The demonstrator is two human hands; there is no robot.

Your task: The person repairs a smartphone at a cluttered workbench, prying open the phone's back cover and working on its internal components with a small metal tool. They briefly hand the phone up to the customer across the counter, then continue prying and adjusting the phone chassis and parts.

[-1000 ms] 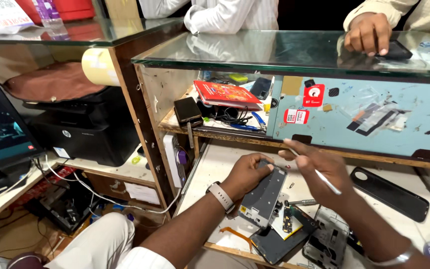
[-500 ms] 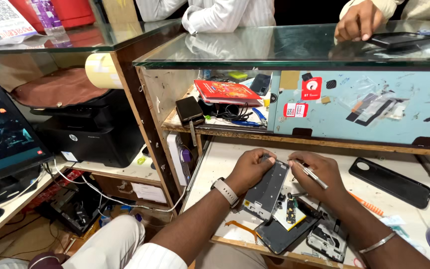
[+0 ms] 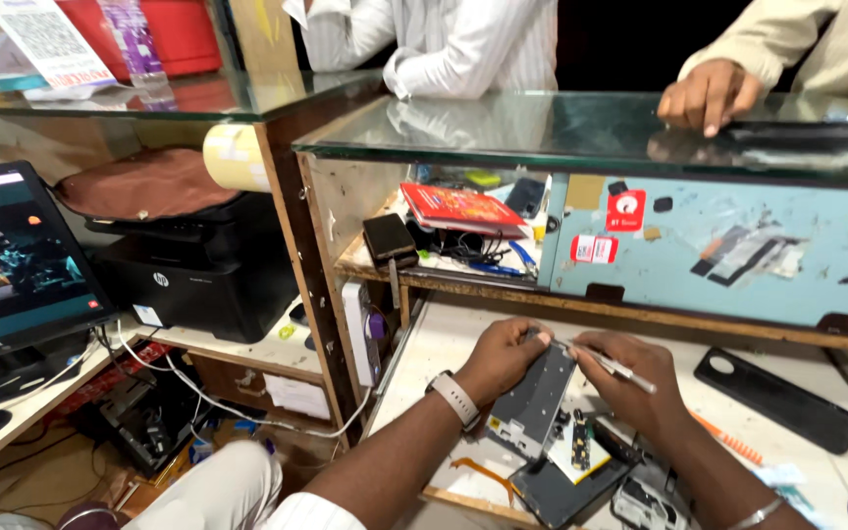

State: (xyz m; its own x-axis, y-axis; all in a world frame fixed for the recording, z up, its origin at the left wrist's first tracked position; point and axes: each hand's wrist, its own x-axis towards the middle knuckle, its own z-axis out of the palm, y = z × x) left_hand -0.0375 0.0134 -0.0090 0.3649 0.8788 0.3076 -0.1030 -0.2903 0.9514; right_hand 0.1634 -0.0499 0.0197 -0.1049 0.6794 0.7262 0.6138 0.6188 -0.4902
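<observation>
Repair counter, seen from above: pale worktop (image 3: 444,339) under a glass-topped display case (image 3: 542,128), wooden edge running along the near side at 6 o'clock.

At 9 o'clock: lit monitor (image 3: 12,260) on a side desk, black printer (image 3: 193,275) just beyond it, loose cables hanging off the desk edge.

Left hand (image 3: 503,355), wristwatch (image 3: 455,397) on the wrist: fingers closed around the top end of an opened phone frame (image 3: 534,402), which stands tilted on the worktop, lower end near the front edge.

Right hand (image 3: 630,383), at 3 o'clock of the frame: pinched narrow on a thin metal tool (image 3: 606,361), tip touching the frame's upper corner.

Below the hands, at 6 o'clock: small circuit board (image 3: 581,444) on a pale card, dark phone panel (image 3: 561,491) overhanging the near edge.

At 3 o'clock: black phone back cover (image 3: 775,398) lying flat, well apart from the hands; bare worktop between it and the right hand.

At 12 to 1 o'clock: another person's hand (image 3: 709,93) resting on the glass.
</observation>
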